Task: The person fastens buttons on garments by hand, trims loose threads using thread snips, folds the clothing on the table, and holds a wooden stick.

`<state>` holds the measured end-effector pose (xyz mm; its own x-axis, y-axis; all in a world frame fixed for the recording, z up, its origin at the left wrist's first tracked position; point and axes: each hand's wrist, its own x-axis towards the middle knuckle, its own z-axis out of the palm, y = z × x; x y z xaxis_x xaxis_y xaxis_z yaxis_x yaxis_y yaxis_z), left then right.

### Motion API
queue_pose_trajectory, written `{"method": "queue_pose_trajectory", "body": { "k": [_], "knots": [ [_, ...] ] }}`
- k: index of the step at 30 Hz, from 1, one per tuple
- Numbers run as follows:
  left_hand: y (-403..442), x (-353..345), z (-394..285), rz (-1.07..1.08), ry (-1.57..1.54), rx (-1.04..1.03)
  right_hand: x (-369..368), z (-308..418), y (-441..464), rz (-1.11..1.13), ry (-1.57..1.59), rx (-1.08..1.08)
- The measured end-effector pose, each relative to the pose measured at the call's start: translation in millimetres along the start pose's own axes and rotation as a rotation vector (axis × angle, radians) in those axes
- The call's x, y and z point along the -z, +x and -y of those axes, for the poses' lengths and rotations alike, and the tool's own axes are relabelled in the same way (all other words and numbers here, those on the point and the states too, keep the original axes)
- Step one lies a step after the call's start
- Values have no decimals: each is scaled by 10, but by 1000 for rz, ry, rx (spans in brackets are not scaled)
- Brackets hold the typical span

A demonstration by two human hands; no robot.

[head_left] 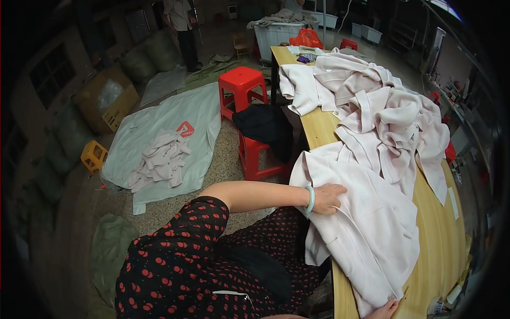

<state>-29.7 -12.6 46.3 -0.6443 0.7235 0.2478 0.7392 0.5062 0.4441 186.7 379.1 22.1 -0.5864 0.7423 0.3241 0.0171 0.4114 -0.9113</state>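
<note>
A pale pinkish-white garment [372, 228] lies spread along the near part of the wooden table, partly over its edge. My left hand [326, 199], with a pale bangle [309, 202] at the wrist, is on the garment's upper left part, its fingers curled together on the cloth. At the bottom edge of the view, my right hand [387, 309] pinches the garment's lower end beside a small round button [391, 297]; only part of this hand shows. More pale garments [393, 117] are heaped farther up the table.
Beside the wooden table [438, 255] stand red stools [242, 80] with a black cloth [264, 125]. Left on the floor, a plastic sheet [207, 114] bears pale cloth pieces [162, 159]. Beyond are a yellow stool [94, 156], a cardboard box [119, 109], a white bin [271, 40] and a standing person [183, 32].
</note>
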Motion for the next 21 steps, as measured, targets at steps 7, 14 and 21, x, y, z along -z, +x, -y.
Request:
{"method": "queue_pose_trajectory", "body": {
  "k": [7, 14, 21],
  "knots": [
    [197, 25, -70, 117, 272, -85, 0, -291, 84, 9, 117, 179],
    [318, -147, 38, 85, 340, -146, -55, 176, -59, 18, -8, 43],
    [336, -212, 104, -13, 260, -99, -58, 167, -59, 33, 8, 72]
  ]
}}
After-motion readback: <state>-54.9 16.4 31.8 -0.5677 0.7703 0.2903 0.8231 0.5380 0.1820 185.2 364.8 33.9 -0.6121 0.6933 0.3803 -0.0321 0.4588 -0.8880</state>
